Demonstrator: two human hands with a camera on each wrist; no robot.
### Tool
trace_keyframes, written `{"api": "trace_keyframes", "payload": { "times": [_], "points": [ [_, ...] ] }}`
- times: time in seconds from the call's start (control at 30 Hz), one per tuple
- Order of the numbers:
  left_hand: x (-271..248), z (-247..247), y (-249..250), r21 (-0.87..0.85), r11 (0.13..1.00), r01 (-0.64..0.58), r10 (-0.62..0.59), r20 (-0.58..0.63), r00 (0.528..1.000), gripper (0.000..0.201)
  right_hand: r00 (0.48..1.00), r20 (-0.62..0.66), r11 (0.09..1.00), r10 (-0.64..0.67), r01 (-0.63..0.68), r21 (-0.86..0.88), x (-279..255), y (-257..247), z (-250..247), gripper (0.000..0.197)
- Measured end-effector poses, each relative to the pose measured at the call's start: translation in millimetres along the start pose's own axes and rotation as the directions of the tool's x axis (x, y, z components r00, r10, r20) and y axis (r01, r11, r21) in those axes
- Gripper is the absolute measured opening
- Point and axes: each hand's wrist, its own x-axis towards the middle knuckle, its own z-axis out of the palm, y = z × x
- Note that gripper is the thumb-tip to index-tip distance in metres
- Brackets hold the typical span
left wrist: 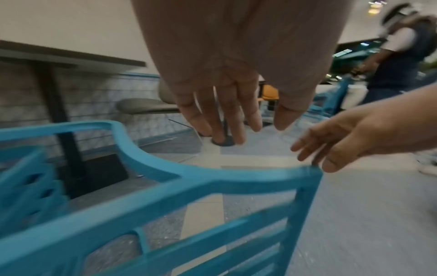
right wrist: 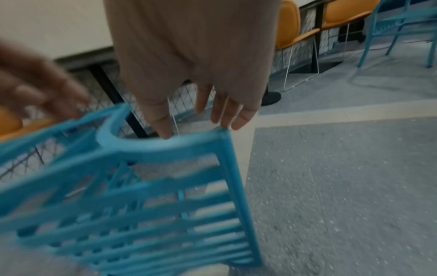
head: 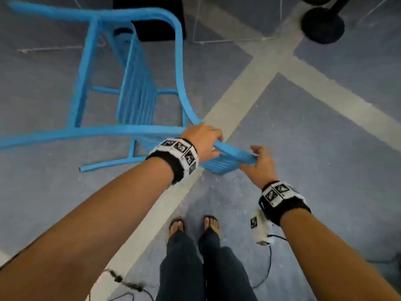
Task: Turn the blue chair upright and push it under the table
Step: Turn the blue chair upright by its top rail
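The blue slatted chair point(head: 136, 88) lies tipped over on the floor, legs pointing left and backrest towards me. My left hand point(head: 204, 140) is over the backrest's top rail point(left wrist: 212, 179). In the left wrist view its fingers point(left wrist: 236, 112) are straight and hang just above the rail, gripping nothing. My right hand point(head: 260, 159) reaches the backrest's free corner with straight fingers. Its fingertips point(right wrist: 165, 130) touch the rail of the chair point(right wrist: 141, 205) in the right wrist view. The table point(left wrist: 71, 57) stands beyond the chair on a black post.
A black square table base point(head: 149, 18) lies on the floor behind the chair, and a round black base point(head: 323, 25) is at the far right. Orange chairs point(right wrist: 295, 35) and another blue chair point(right wrist: 402, 24) stand along the wall. Another person point(left wrist: 397, 61) stands nearby. Cables trail by my feet point(head: 193, 227).
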Motion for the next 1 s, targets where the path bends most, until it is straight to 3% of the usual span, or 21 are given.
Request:
{"api": "trace_keyframes", "payload": {
  "times": [0.07, 0.17, 0.27, 0.37, 0.5, 0.57, 0.67, 0.77, 0.87, 1.0],
  "points": [
    [31, 28, 5, 0.094, 0.992, -0.085, 0.084, 0.010, 0.996, 0.043, 0.995, -0.098, 0.999, -0.038, 0.038, 0.006, 13, 30, 14, 0.061],
    [68, 70, 12, 0.205, 0.966, -0.157, 0.143, 0.079, 0.986, 0.045, 0.992, -0.125, 0.992, 0.010, 0.006, 0.129, 22, 74, 35, 0.060],
    [89, 95, 20, 0.274, 0.949, -0.157, 0.138, 0.086, 0.987, 0.036, 0.991, -0.013, 0.983, 0.130, -0.127, 0.132, 30, 108, 66, 0.057],
    [95, 100, 23, 0.255, 0.960, -0.119, 0.114, 0.031, 0.993, 0.023, 0.959, 0.068, 0.955, 0.275, -0.281, 0.092, 46, 119, 92, 0.053],
    [85, 102, 12, 0.217, 0.971, -0.105, 0.105, 0.015, 0.994, 0.011, 0.919, 0.290, 0.964, 0.266, -0.250, -0.091, 60, 120, 109, 0.039],
    [77, 94, 5, 0.214, 0.974, -0.071, 0.071, 0.008, 0.997, 0.015, 0.912, 0.302, 0.959, 0.279, -0.248, -0.136, 54, 114, 114, 0.040],
    [60, 65, -5, 0.197, 0.980, -0.015, 0.019, -0.021, 1.000, 0.014, 0.947, 0.244, 0.973, 0.210, -0.226, 0.038, 42, 87, 111, 0.036],
    [37, 25, -17, 0.172, 0.984, 0.049, -0.035, -0.089, 0.995, 0.011, 0.910, 0.387, 0.958, 0.152, -0.232, 0.170, 36, 53, 103, 0.034],
    [11, -15, -31, 0.125, 0.987, 0.104, -0.080, -0.181, 0.980, 0.020, 0.883, 0.450, 0.983, 0.133, -0.175, 0.053, 37, 24, 95, 0.034],
    [-13, -65, -53, 0.013, 0.993, 0.121, -0.113, -0.275, 0.955, 0.023, 0.968, 0.243, 0.993, 0.068, -0.089, 0.075, 39, -29, 89, 0.036]
  ]
}}
